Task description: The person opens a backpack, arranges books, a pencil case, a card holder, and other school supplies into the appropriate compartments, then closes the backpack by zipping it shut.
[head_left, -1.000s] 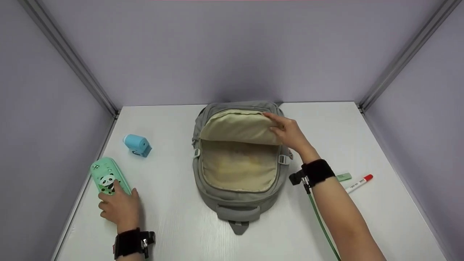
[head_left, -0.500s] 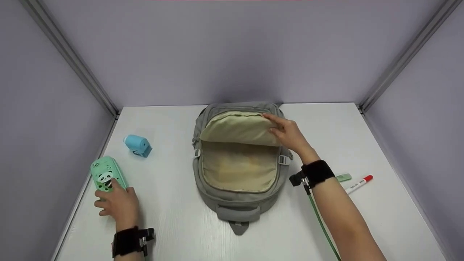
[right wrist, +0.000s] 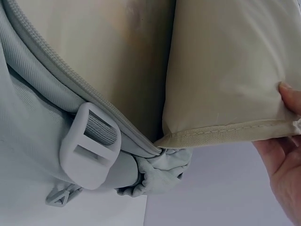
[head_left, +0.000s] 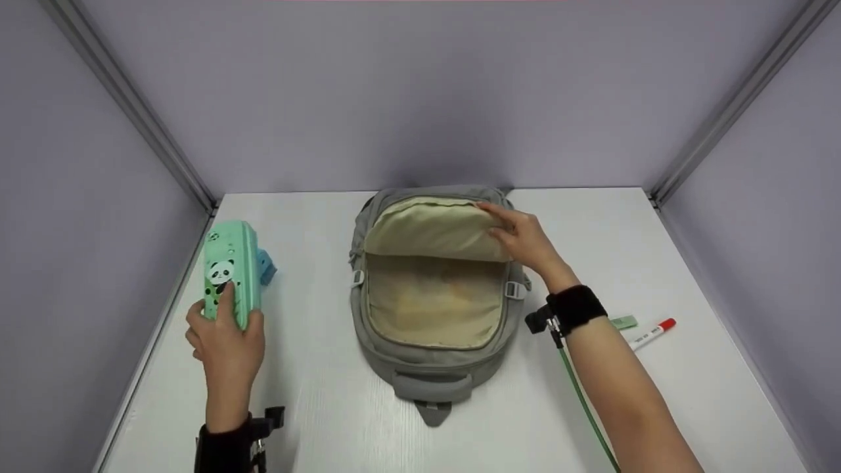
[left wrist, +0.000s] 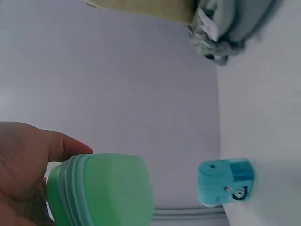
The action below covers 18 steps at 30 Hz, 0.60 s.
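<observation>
We have the green panda case [head_left: 233,259] raised off the white table [head_left: 315,407] at the left, partly hiding the small blue object [head_left: 267,268], our left hand [head_left: 230,338] gripping its near end between thumb and fingers. To its right lies the grey backpack [head_left: 433,302], its flap [head_left: 427,230] pinched up by our right hand [head_left: 522,240] — so the step in hand looks like carrying the case, and the next move likely calls for a rightward swing, flap held steady.

The left hand [head_left: 227,341] now holds the green panda case [head_left: 230,263] farther forward, turned straighter, partly hiding the blue object [head_left: 267,268] in the head view
</observation>
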Each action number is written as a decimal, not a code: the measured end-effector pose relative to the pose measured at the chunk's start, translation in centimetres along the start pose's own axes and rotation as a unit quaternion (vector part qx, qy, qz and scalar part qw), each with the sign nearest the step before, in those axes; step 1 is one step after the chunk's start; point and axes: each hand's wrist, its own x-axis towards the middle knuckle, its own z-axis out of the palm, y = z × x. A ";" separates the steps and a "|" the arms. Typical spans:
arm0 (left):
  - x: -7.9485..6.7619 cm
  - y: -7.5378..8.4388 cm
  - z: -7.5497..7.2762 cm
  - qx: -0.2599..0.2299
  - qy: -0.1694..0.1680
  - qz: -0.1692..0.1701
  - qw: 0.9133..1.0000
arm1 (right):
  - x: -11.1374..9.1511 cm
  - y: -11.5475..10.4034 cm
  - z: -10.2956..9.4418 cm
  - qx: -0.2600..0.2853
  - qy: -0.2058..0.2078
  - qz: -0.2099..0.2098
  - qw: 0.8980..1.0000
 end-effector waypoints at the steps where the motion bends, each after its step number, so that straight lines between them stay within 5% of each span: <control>1: -0.2 0.7 -0.3 -0.007 -0.017 0.004 1.000 | 0.1 0.0 -0.1 -0.001 0.004 -0.002 1.000; 6: -1.4 3.1 -1.1 -0.016 -0.120 0.029 0.992 | 0.7 -0.1 -0.5 -0.007 0.012 -0.007 1.000; 12: -2.5 4.4 -1.2 -0.025 -0.266 0.061 0.962 | 1.1 -0.2 -0.7 -0.019 0.014 -0.008 1.000; 18: -3.4 4.8 0.0 -0.012 -0.317 0.097 0.943 | 1.1 -0.3 -0.6 -0.013 0.021 -0.026 0.999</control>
